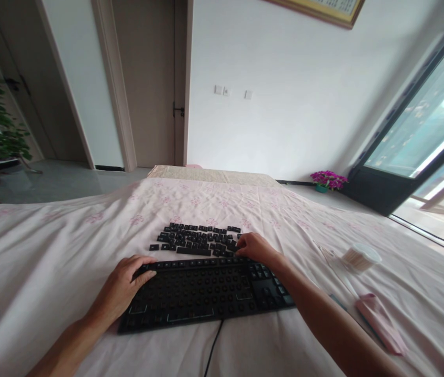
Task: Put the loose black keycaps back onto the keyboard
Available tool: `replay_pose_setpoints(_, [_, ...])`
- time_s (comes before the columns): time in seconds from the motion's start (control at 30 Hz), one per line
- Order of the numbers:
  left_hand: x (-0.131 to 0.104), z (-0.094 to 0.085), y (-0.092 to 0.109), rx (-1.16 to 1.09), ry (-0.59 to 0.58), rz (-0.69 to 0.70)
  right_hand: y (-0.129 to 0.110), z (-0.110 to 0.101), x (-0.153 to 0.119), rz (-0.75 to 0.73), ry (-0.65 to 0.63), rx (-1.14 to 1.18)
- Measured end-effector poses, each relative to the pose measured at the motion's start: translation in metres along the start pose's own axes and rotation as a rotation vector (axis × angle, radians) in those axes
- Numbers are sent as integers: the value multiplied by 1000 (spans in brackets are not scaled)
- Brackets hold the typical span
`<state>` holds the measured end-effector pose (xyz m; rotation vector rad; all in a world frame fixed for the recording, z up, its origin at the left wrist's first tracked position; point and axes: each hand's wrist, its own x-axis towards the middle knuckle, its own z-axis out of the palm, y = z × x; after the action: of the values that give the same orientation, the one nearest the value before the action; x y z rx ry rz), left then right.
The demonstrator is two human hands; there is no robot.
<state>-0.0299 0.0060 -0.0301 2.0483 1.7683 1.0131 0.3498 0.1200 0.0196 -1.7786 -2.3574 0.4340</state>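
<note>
A black keyboard [202,293] lies on the pink-flowered cloth, with most keycaps off its main section; the top row and the right-hand keys are still fitted. My left hand [130,272] rests on its upper left corner, thumb on top and fingers apart. Beyond the keyboard's back edge, loose black keycaps [193,250] lie in rows, a long one among them. My right hand [254,247] is at the right end of these rows, its fingertips pinched together at a keycap; whether it is gripped is too small to tell.
To the right lie a clear round tub of cotton swabs [361,257], some loose swabs and a folded pink cloth [381,322]. A black cable [214,345] runs from the keyboard towards me. Farther off stand a door, a leafy plant and purple flowers [329,179].
</note>
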Motion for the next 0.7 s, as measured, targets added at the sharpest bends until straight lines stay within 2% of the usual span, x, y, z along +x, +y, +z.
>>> replay_pose_setpoints(0.2, [0,0,1,-12,-14,-4,-5,-4,8,-12,-28,-92])
replay_pose_setpoints(0.43, [-1,0,3,-23,4,2,-6,-9,9,-39,-58,-78])
replay_pose_setpoints(0.6, [-1,0,5,-21,-5,-4,-11,-13,2,5,22,-73])
replay_pose_setpoints(0.7, [0,0,5,-31,-6,4,-23,-13,-4,-67,46,-63])
